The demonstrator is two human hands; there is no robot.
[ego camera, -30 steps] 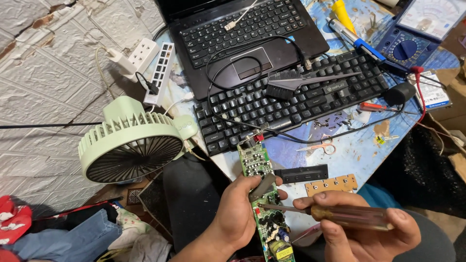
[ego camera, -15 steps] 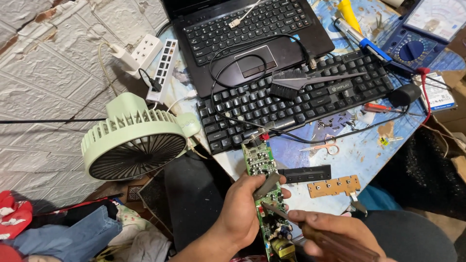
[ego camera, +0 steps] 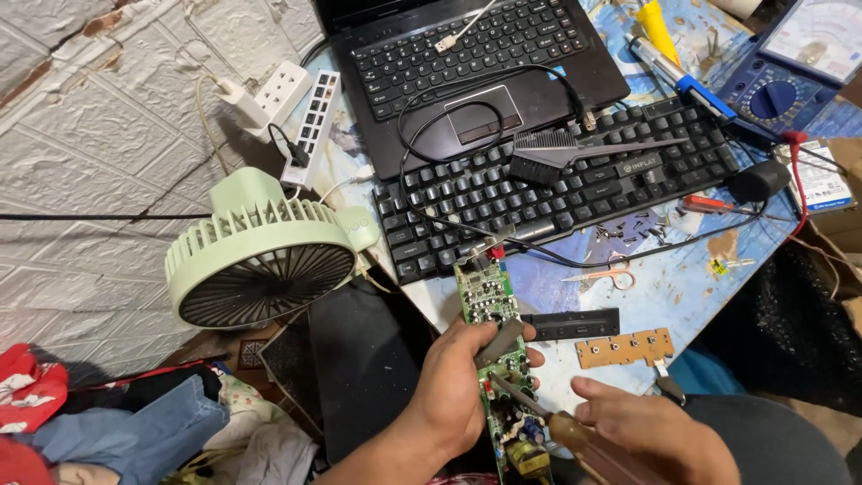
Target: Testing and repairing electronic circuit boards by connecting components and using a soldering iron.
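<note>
**Two bare hands, no sleeves in sight**

Here they come in from the bottom edge: the left hand (ego camera: pixel 458 395) with a long run of bare forearm behind it, no sleeve, no watch, no band on the wrist. Fingers bare too, no rings, no glove, nails cut short. Over to the right hand (ego camera: pixel 660 429), same story: uncovered, no rings showing, the wrist running out of view low at the corner. Whether any sleeve begins further up, the view doesn't tell.
</note>
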